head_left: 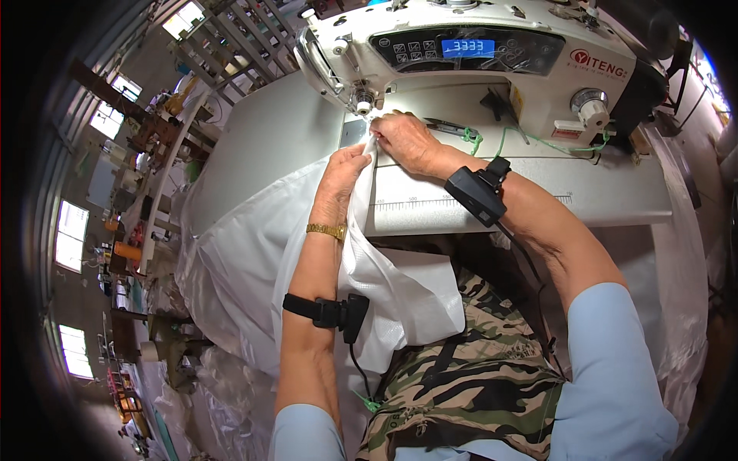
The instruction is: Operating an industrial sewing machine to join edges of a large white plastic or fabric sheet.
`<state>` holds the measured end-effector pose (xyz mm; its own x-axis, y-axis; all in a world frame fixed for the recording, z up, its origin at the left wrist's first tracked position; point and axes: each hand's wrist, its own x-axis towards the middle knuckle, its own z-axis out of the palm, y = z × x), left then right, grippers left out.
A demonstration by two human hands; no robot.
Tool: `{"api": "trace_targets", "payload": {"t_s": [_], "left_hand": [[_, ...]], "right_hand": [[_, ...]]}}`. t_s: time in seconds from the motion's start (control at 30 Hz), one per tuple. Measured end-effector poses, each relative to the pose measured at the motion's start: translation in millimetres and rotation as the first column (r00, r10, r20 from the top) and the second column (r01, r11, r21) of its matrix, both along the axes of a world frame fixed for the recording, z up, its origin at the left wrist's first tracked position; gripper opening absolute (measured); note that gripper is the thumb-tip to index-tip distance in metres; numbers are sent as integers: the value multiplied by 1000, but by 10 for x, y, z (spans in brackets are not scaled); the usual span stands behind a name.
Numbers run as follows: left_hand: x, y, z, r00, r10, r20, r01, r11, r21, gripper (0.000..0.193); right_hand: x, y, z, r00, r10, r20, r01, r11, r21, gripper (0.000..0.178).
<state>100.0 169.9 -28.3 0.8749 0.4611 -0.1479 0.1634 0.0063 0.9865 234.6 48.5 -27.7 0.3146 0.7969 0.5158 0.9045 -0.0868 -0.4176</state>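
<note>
**White fabric fed to the needle**

Your left hand (344,170) pinches a raised fold of the white woven fabric (388,288), which drapes crumpled from your lap up onto the pale surface (615,192). Your right hand (406,138) presses its edge flat, fingers together, just beside the presser foot of the white sewing machine (477,61).

Daylight is coming in thru bright windows (71,235) along the left wall. Worktables w/ clutter (157,165) are lining that side, and a metal rack (244,34) is standing at the top. A pale grey tabletop (261,138) is filling the middle.
</note>
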Motion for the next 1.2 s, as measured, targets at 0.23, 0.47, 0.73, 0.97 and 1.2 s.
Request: {"api": "trace_targets", "payload": {"t_s": [0.23, 0.47, 0.73, 0.97, 1.2], "left_hand": [[-9, -77, 54, 997, 80, -16, -79, 995, 55, 43], [-34, -285, 114, 999, 31, -20, -28, 988, 152, 39], [-35, -384, 4, 989, 148, 9, -138, 895, 424, 17], [-47, -561, 10, 963, 246, 111, -246, 628, 738, 45], [-23, -435, 96, 984, 173, -36, -84, 635, 768, 44]], "right_hand": [[224, 26, -75, 974, 166, -152, -154, 984, 88, 14], [336, 86, 35, 952, 304, -46, -307, 944, -125, 21], [248, 151, 168, 975, 220, -29, -217, 918, -333, 19], [209, 144, 170, 988, 156, -18, -153, 932, -328, 20], [133, 105, 48, 998, 49, -33, -53, 988, -143, 19]]}}
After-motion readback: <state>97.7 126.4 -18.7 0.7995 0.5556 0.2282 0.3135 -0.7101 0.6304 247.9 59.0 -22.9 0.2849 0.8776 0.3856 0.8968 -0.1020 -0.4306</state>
